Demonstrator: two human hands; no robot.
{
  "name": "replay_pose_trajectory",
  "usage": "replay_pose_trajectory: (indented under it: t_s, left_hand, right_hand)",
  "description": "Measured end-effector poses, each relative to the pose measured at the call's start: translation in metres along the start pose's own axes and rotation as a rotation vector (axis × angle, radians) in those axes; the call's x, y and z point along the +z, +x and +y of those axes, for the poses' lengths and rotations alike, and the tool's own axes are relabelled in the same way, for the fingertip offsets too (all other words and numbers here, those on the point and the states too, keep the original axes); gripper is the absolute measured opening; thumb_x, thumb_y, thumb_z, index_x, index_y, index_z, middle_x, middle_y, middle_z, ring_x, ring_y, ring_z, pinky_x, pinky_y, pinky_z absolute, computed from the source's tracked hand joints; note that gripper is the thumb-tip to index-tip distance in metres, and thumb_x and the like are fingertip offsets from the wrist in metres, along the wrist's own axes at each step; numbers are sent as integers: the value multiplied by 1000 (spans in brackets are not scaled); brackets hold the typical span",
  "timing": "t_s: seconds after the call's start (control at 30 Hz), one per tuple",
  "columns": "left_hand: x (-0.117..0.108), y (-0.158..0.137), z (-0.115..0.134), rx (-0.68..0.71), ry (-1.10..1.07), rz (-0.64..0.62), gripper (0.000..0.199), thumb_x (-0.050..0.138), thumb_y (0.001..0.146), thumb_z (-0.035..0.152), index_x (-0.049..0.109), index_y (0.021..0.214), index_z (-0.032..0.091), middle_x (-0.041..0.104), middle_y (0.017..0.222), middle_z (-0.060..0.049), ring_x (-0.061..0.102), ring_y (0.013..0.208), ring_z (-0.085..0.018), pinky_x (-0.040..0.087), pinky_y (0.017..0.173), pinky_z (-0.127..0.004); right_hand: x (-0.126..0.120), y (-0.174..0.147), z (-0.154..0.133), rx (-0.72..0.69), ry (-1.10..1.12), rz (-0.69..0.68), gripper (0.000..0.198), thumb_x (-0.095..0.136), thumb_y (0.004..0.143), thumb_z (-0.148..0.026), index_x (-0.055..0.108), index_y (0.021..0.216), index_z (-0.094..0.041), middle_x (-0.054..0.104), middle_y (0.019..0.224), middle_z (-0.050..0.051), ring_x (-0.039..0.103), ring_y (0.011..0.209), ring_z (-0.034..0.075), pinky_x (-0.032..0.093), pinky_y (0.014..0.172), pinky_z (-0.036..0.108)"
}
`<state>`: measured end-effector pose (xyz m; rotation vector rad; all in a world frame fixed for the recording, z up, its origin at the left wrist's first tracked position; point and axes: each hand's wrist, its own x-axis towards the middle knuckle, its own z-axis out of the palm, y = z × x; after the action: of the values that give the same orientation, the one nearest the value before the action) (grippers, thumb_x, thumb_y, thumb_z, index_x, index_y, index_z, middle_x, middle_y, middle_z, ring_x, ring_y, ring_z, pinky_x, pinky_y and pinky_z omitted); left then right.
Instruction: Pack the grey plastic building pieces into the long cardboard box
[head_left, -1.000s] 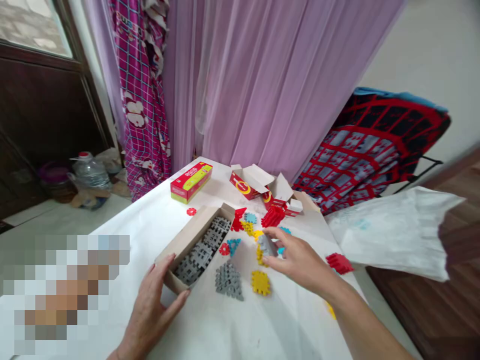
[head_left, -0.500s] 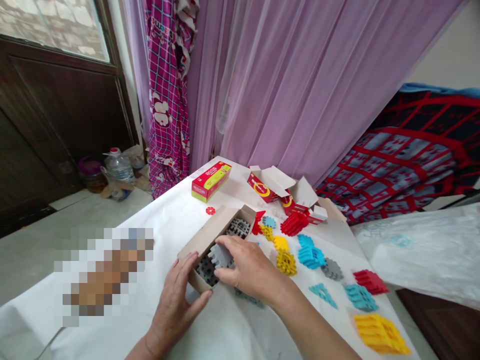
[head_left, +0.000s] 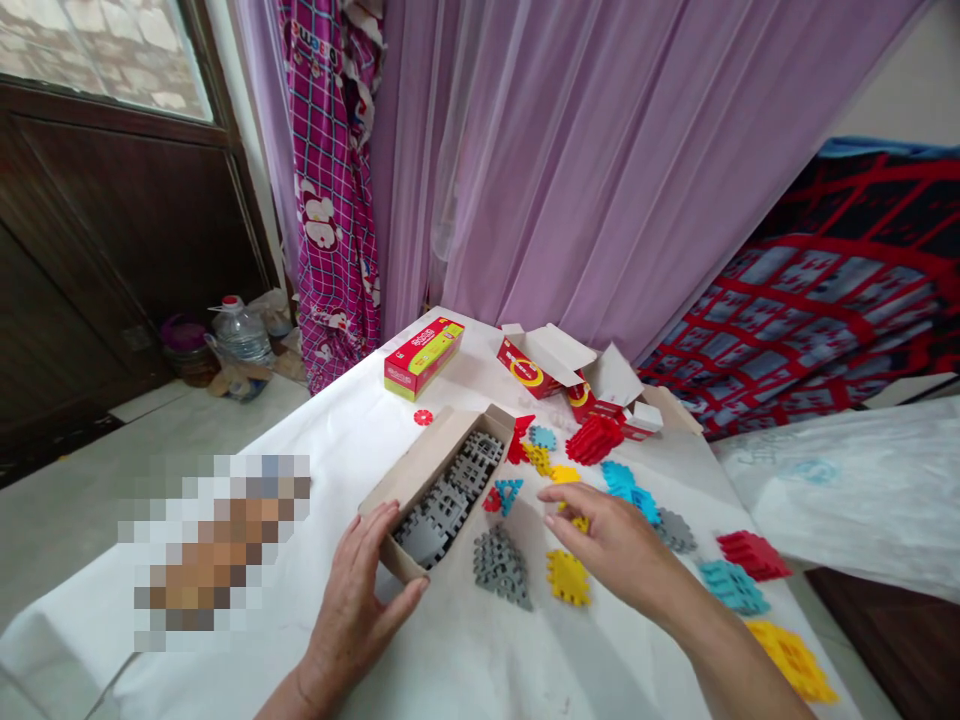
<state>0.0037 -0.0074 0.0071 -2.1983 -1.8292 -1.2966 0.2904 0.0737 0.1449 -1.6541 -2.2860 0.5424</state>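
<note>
Moved since half a second ago: your right hand [head_left: 611,540] has left the box [head_left: 439,480] and now hovers over the loose pieces to its right, fingers spread and empty; the grey piece it carried is no longer in it.

Left hand [head_left: 360,590]: unchanged, open, palm against the near end of the box, thumb round the corner, steadying it.

Box: plain cardboard, long, lidless, lying at a slant on the white table [head_left: 330,450]. Contents: grey pieces [head_left: 450,495] packed in a row along its length.

Loose pieces near your right hand:
- grey stack [head_left: 501,565], just beside the box's near end
- yellow piece [head_left: 568,577], beside the grey stack, below your fingers
- teal triangle [head_left: 510,492], touching a small red piece by the box wall
- blue stack [head_left: 626,480], beyond your knuckles
- red stack [head_left: 594,438], farther back

Right edge of the table: red pile [head_left: 754,553], teal pile [head_left: 733,585], yellow pile [head_left: 791,658].

Far end: closed red carton [head_left: 424,357]; opened red cartons [head_left: 540,362], flaps up; lone red disc [head_left: 423,417] between carton and box.
</note>
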Motion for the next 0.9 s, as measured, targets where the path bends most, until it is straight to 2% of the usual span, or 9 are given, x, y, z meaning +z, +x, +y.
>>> replay_pose_trajectory:
  t_s: [0.1, 0.23, 0.3, 0.4, 0.53, 0.6, 0.73, 0.9]
  left_hand:
    - [-1, 1, 0, 12, 24, -6, 71, 62, 86, 41, 31, 149, 26, 60, 138, -14, 58, 127, -31, 47, 106, -53]
    - [0, 1, -3, 16, 38, 9, 69, 61, 87, 41, 33, 148, 25, 60, 138, -14, 57, 127, -32, 48, 105, -54]
    - [1, 0, -7, 22, 34, 18, 69, 60, 87, 42, 33, 148, 26, 60, 138, -13, 58, 126, -32, 48, 105, -54]
    - [5, -1, -12, 26, 18, 35, 69, 60, 86, 44, 35, 148, 29, 61, 137, -11, 59, 124, -32, 47, 106, -55]
    - [9, 2, -19, -15, -21, 25, 69, 58, 84, 50, 36, 147, 33, 60, 137, -9, 60, 122, -38, 49, 103, -61]
    - [11, 3, -22, -26, -43, 10, 71, 57, 82, 55, 38, 146, 33, 60, 136, -9, 60, 120, -41, 50, 100, -65]
    - [12, 7, -26, -24, -89, -13, 74, 57, 80, 58, 38, 146, 32, 60, 135, -10, 60, 118, -44, 53, 95, -67]
    - [6, 12, -18, -10, -48, 9, 67, 57, 83, 52, 37, 145, 35, 62, 132, -7, 63, 115, -38, 56, 94, -61]
  right_hand:
    - [2, -10, 9, -7, -23, 0, 29, 51, 86, -32, 76, 99, -28, 76, 104, 3, 70, 93, 22, 52, 85, 34]
    - [5, -10, -11, -150, 4, 13, 30, 48, 90, -28, 76, 99, -27, 75, 105, 4, 66, 100, 21, 49, 91, 34]
    - [2, -8, -17, -152, 4, 21, 30, 47, 90, -27, 76, 98, -27, 75, 102, 3, 66, 97, 20, 49, 88, 32]
    - [-10, -12, 1, -24, -40, 64, 30, 47, 89, -26, 76, 96, -26, 76, 98, 3, 67, 91, 20, 49, 82, 30]
    - [-33, -37, 61, 314, -254, 160, 29, 47, 88, -25, 75, 93, -26, 77, 94, 3, 69, 86, 22, 47, 76, 29]
    - [-38, -54, 88, 467, -354, 151, 29, 46, 89, -24, 75, 93, -24, 77, 94, 4, 70, 87, 23, 46, 74, 30]
    - [-20, -73, 113, 591, -402, 19, 27, 47, 92, -22, 73, 99, -20, 76, 103, 9, 69, 99, 26, 45, 78, 30]
    - [19, -68, 124, 739, -440, -75, 30, 49, 95, -30, 69, 111, -15, 71, 114, 18, 67, 108, 30, 46, 81, 34]
